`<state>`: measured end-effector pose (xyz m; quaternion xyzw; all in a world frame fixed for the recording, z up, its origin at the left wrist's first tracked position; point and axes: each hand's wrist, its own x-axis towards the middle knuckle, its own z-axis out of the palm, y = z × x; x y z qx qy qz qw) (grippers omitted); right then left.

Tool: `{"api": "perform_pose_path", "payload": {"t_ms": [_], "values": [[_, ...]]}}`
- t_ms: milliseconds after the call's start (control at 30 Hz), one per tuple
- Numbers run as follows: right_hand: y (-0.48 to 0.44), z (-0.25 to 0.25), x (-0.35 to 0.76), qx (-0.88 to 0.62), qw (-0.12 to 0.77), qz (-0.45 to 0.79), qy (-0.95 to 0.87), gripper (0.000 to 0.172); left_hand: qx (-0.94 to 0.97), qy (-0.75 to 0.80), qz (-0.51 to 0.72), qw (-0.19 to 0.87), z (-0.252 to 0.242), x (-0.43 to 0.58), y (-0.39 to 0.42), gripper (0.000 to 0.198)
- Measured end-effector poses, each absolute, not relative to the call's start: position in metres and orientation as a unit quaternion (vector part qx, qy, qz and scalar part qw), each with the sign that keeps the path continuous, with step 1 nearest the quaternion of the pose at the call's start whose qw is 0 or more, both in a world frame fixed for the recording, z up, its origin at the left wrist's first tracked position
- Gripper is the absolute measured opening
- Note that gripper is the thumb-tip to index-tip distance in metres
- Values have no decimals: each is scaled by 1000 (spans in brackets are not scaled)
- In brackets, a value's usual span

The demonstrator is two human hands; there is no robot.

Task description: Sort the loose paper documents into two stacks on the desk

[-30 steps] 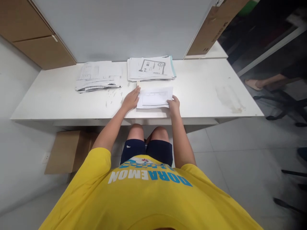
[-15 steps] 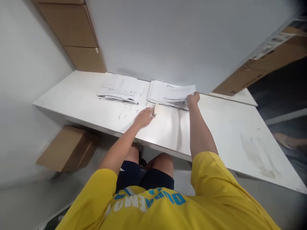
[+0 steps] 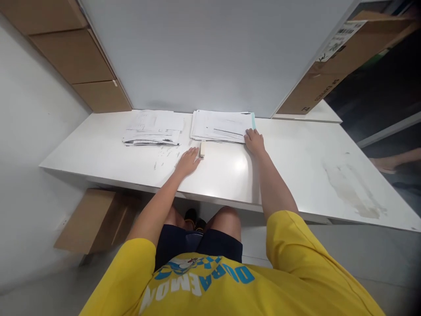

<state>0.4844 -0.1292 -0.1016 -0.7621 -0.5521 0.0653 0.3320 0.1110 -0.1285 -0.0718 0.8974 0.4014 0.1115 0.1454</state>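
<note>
Head view: sheet (image 3: 226,123) lay placed on right stack (image 3: 195,127), right hand (image 3: 255,141) touching, grip unclear; left hand (image 3: 188,161) lay flat, fingers empty.

Office-like workroom: a long white desk (image 3: 296,166), two paper stacks (image 3: 223,124) along its far side, cardboard boxes (image 3: 98,95) far left and right.

Right hand (image 3: 255,141) on paper stack (image 3: 223,124), left hand (image 3: 188,162) beside cream block (image 3: 202,149)

Right paper stack (image 3: 223,125) white, teal-edged; block (image 3: 202,149) cream; desk (image 3: 296,149) white; shirt (image 3: 250,294) yellow.
</note>
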Motion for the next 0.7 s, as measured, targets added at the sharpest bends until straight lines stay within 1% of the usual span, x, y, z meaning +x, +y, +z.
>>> {"api": "perform_pose_path", "payload": {"t_ms": [67,133,267,333,433,533,600,700], "values": [[-125,-104,486,-743,357,65,-562,48,894,404,121,151,-72,110,-128,62],[-121,-108,490,-726,399,79,-554,52,887,410,132,167,-72,108,-128,61],[-119,-119,501,-713,495,127,-480,59,868,431,144,201,-72,107,-126,60],[-120,-122,504,-712,515,139,-456,61,863,434,149,210,-71,106,-126,59],[-124,-119,498,-730,481,118,-471,64,849,450,159,225,-69,103,-125,59],[-134,-110,479,-761,392,68,-513,67,829,476,172,236,-67,102,-125,56],[-144,-105,463,-775,346,43,-527,67,835,469,178,226,-67,104,-126,53],[-164,-103,440,-781,334,41,-526,66,862,440,171,187,-68,109,-128,49]]}}
